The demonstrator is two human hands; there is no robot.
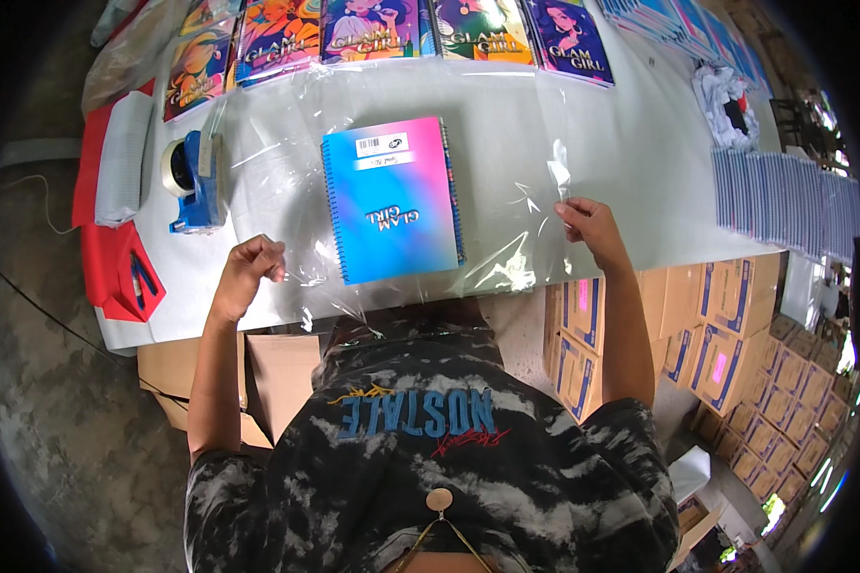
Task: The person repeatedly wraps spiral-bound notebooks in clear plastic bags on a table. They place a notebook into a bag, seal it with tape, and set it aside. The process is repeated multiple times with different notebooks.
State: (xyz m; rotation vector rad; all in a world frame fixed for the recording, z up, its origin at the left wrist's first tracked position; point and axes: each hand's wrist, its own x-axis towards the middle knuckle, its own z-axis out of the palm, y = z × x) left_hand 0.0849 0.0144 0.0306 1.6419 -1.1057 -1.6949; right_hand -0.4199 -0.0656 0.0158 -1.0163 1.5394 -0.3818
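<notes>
A spiral notebook [392,205] with a blue-to-pink cover lies on the white-covered table, between my two hands. It seems to be one of a small stack, since more coloured edges show along its right side. A sheet of clear plastic film [511,263] stretches around and beneath it, catching bright glints. My right hand [591,227] pinches the film on the right, with the thumb and fingers together. On the left, my left hand [251,270] is closed in a pinch at the film's other side. Neither hand touches the notebook.
A blue tape dispenser [199,181] stands left of the film. Red boxes [115,267], one holding pens, sit at the left edge. Illustrated notebooks [373,29] line the far side. Stacked notebooks [784,201] and crumpled plastic [726,105] lie right. Cardboard cartons [678,325] stand below.
</notes>
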